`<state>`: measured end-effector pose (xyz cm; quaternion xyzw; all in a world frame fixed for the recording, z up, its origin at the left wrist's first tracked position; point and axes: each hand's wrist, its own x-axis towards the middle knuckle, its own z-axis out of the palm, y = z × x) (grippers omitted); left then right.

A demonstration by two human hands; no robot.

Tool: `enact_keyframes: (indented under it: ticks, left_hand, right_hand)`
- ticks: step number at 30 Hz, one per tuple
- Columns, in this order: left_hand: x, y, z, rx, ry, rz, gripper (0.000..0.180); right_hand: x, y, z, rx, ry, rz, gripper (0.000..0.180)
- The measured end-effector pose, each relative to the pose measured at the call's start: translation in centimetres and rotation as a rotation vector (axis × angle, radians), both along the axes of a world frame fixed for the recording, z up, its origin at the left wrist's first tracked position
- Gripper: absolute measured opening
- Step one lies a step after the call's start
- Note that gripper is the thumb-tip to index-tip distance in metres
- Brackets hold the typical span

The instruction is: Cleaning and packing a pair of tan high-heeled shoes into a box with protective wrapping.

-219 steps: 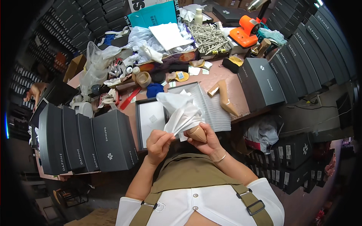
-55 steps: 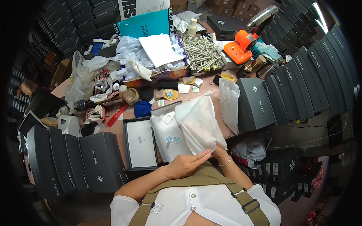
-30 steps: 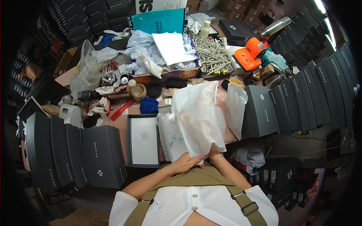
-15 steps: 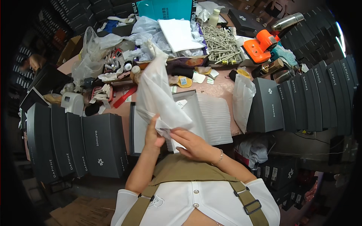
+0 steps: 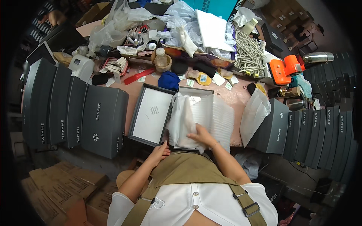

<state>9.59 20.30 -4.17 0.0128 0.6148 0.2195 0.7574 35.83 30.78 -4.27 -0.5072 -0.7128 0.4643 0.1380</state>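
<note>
My right hand (image 5: 203, 136) is on a white, translucent wrapped bundle (image 5: 185, 122), with its fingers bent against the wrapping. What is inside does not show clearly. The bundle lies in an open dark grey shoebox (image 5: 196, 90), beside a ribbed white foam sheet (image 5: 221, 116) that spreads over the right side. Left of it is the box lid (image 5: 148, 111), its white inside facing up. By the lid's near right corner, my left hand (image 5: 161, 153) has its fingers extended and holds nothing.
Dark grey boxes stand upright in rows at left (image 5: 103, 124) and right (image 5: 269, 128). A white bag (image 5: 255, 115) leans by the right row. Behind are a blue cloth bundle (image 5: 168, 80), a red comb (image 5: 138, 76), a tray of paper sticks (image 5: 249, 52) and an orange tape dispenser (image 5: 284, 70).
The wrapped bundle has gone from upright in both hands down into the shoebox. My left hand has let go and moved to the lid's near corner. The view has shifted.
</note>
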Motion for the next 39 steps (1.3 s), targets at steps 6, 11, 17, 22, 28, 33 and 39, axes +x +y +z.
enact_keyframes:
  ticks: [6,11,17,22,28,33,39]
  left_hand:
    - [4.9,-0.3,-1.3,0.244,-0.166,0.603,0.01]
    - [6.0,-0.1,7.1,0.937,0.591,-0.498,0.006]
    - [6.4,4.5,6.5,1.159,0.454,-0.448,0.014]
    - [10.1,11.1,5.4,1.408,0.993,-1.073,0.059]
    - [15.8,14.0,0.2,1.073,1.193,-1.714,0.073]
    - [13.0,14.9,0.9,1.292,0.622,-1.015,0.078]
    - [17.1,19.3,14.7,1.378,0.005,-0.617,0.115]
  right_hand:
    - [-1.4,-0.9,-3.0,0.017,0.015,0.016,0.049]
    - [-2.2,-0.2,-2.0,-0.054,0.076,-0.101,0.042]
    - [2.8,-0.5,-3.2,0.292,0.346,-0.354,0.035]
    - [17.8,2.2,11.9,0.641,-0.154,-0.998,0.069]
    - [26.8,6.6,7.3,0.386,-0.194,-0.97,0.058]
    - [27.5,6.1,8.1,0.491,-0.122,-0.922,0.015]
    - [21.9,-1.0,22.7,0.393,0.127,-0.513,0.015]
